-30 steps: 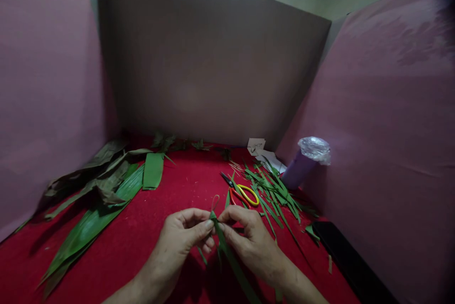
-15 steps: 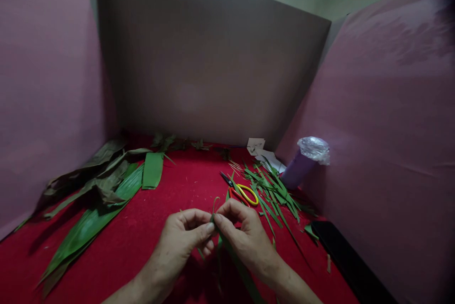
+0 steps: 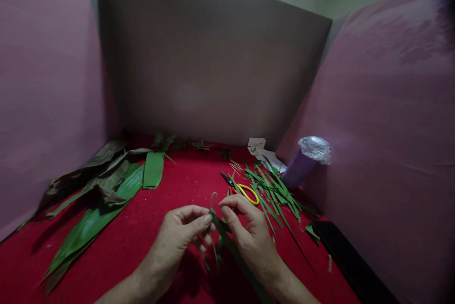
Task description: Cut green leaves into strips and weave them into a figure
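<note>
A long green leaf strip [image 3: 239,257] is pinched at its upper end between the thumb and forefinger of my left hand [image 3: 182,232]. A thin curled stem [image 3: 213,198] sticks up above that pinch, and narrow strips hang below it. My right hand [image 3: 253,230] is just to the right, its thumb and forefinger slightly apart beside the strip's folded end. Nothing shows between those two fingertips; the other right fingers are curled and partly hidden. Beyond the right hand lie scissors [image 3: 249,194] with yellow and red handles, partly covered by it.
Cut leaf strips [image 3: 273,190] are piled right of the scissors, near a purple cup [image 3: 300,169] covered in plastic. Thin sticks [image 3: 236,166] and white paper [image 3: 272,159] lie behind. Broad leaves [image 3: 95,223] spread left on the red cloth [image 3: 142,252]. A black slab [image 3: 350,259] lies front right.
My right thumb and forefinger have come off the pinched spot and moved slightly right and up. The leaf strip's upper end now shows at my left fingertips.
</note>
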`<act>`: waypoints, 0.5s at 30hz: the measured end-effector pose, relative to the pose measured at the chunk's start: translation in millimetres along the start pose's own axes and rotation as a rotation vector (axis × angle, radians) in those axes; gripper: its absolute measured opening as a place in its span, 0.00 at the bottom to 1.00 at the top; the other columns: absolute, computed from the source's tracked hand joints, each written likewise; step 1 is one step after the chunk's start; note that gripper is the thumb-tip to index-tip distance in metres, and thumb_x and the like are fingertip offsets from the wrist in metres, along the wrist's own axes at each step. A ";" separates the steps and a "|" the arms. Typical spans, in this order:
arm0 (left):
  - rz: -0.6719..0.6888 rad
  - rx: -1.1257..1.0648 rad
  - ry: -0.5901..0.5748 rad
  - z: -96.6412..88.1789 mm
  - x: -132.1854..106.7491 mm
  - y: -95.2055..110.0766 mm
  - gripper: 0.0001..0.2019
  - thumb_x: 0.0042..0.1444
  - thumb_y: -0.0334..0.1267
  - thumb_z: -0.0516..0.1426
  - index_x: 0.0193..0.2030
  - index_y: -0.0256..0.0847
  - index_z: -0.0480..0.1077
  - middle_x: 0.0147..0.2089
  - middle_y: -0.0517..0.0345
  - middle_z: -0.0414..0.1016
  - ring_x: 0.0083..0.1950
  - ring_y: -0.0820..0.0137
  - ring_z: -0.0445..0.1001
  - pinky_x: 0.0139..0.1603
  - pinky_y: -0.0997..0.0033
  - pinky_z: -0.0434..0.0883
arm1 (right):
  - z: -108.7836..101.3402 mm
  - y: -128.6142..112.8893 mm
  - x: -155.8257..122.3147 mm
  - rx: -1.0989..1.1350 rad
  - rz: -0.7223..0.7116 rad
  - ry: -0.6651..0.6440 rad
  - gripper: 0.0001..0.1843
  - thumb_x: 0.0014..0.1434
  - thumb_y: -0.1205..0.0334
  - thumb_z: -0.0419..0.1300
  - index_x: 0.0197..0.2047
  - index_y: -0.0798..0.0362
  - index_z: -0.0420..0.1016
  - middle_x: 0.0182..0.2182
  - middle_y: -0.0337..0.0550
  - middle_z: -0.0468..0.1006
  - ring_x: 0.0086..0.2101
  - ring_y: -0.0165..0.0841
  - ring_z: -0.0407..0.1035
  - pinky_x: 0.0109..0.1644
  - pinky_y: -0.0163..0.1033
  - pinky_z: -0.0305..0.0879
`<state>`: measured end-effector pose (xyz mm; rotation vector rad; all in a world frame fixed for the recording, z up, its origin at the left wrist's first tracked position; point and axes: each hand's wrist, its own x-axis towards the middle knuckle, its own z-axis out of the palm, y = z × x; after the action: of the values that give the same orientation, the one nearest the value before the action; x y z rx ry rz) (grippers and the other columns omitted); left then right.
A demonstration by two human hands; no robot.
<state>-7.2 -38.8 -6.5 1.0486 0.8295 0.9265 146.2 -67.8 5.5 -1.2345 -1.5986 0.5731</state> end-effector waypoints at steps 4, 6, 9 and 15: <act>-0.002 0.006 0.083 -0.7 1.5 3.1 0.09 0.45 0.39 0.62 0.29 0.34 0.74 0.25 0.56 0.74 0.21 0.75 0.69 0.21 0.77 0.66 | -5.3 -3.8 -5.5 -0.129 -0.069 0.038 0.13 0.61 0.62 0.53 0.25 0.53 0.67 0.24 0.39 0.69 0.28 0.30 0.63 0.34 0.35 0.57; 0.018 0.020 0.102 -0.8 1.8 4.3 0.09 0.44 0.39 0.62 0.28 0.35 0.74 0.25 0.57 0.74 0.22 0.75 0.68 0.21 0.77 0.66 | -6.6 -6.4 -7.7 -0.198 -0.018 -0.037 0.15 0.60 0.59 0.54 0.23 0.53 0.67 0.21 0.38 0.69 0.25 0.30 0.61 0.31 0.35 0.55; 0.052 0.054 0.119 -0.8 1.1 5.6 0.07 0.44 0.38 0.62 0.28 0.35 0.75 0.25 0.56 0.75 0.24 0.75 0.68 0.24 0.78 0.66 | -5.3 -8.1 -8.9 -0.215 0.064 -0.088 0.13 0.57 0.56 0.58 0.25 0.52 0.70 0.22 0.38 0.72 0.25 0.30 0.63 0.29 0.35 0.54; 0.046 0.070 0.120 -0.7 -0.4 6.4 0.06 0.46 0.37 0.61 0.29 0.36 0.75 0.25 0.56 0.77 0.27 0.73 0.69 0.28 0.77 0.65 | 1.7 -3.4 -8.6 -0.096 0.161 -0.109 0.06 0.56 0.58 0.59 0.30 0.52 0.72 0.26 0.39 0.76 0.26 0.30 0.66 0.29 0.34 0.55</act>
<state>-9.4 -37.5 -0.5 1.0843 0.9461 1.0134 143.1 -76.5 4.0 -1.4346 -1.6426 0.6813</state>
